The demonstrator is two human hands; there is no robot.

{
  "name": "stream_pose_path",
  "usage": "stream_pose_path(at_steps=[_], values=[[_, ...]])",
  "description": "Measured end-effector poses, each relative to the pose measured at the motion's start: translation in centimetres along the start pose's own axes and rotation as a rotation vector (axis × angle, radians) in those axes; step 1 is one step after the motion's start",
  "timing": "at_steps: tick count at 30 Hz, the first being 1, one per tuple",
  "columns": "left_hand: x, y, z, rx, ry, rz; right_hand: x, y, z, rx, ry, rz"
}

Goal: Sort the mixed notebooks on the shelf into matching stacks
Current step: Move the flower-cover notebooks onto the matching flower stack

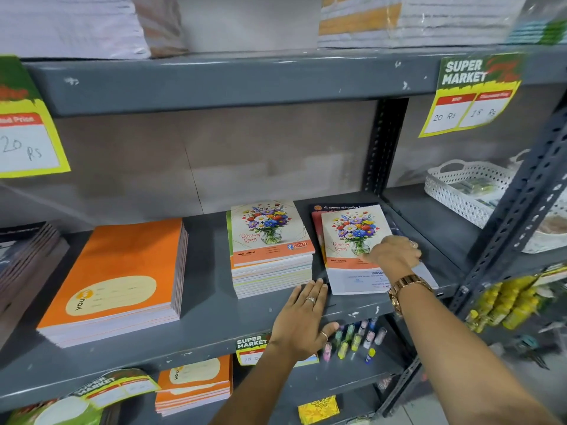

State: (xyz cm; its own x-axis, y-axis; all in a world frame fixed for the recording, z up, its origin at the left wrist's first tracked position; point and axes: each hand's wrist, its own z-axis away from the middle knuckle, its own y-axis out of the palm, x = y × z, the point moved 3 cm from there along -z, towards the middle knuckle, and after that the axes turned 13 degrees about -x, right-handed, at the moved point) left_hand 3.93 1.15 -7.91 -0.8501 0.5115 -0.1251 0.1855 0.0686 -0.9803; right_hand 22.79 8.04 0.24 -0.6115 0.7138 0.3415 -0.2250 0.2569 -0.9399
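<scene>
Grey metal shelving (214, 317) holds the notebooks on its middle shelf. At the right, a floral notebook (352, 240) tops a mixed pile, and the right hand (394, 254) rests on its cover with fingers curled down; whether it grips I cannot tell. Just left of it stands the matching floral stack (271, 250), with the left hand (302, 317) flat and spread on the shelf in front. Further left lies an orange stack (119, 280); a white basket (460, 188) sits far right
</scene>
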Motion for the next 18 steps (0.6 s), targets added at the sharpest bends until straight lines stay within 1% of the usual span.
stream_pose_path(at_steps=[1,3,4,5,6,8,11,14,18], values=[[0.0,-0.3,0.1,0.011,0.006,-0.014,0.3,-0.2,0.0,-0.015,-0.005,-0.123],[0.1,-0.4,0.3,-0.018,0.016,-0.069,1.0,-1.5,0.3,-0.06,-0.021,-0.366],[0.3,-0.6,0.6,-0.038,0.02,-0.081,1.5,-2.5,0.6,-0.096,-0.043,-0.428],[0.4,-0.7,0.9,-0.015,0.018,-0.061,2.0,-3.8,1.3,-0.136,-0.073,-0.453],[0.4,-0.5,1.1,-0.018,0.068,-0.034,2.5,-5.1,2.2,-0.181,-0.107,-0.458],[0.8,-0.5,1.4,-0.064,0.12,-0.033,3.5,-7.2,3.8,-0.277,-0.181,-0.443],[1.8,-0.8,2.2,-0.106,0.113,-0.038,4.2,-9.1,5.8,-0.344,-0.222,-0.495],[3.2,-1.2,3.3,-0.1,0.076,-0.016,5.5,-10.4,7.7,-0.342,-0.237,-0.579],[5.1,-2.2,5.0,-0.097,-0.002,0.005,7.9,-9.5,9.3,-0.208,-0.193,-0.645]])
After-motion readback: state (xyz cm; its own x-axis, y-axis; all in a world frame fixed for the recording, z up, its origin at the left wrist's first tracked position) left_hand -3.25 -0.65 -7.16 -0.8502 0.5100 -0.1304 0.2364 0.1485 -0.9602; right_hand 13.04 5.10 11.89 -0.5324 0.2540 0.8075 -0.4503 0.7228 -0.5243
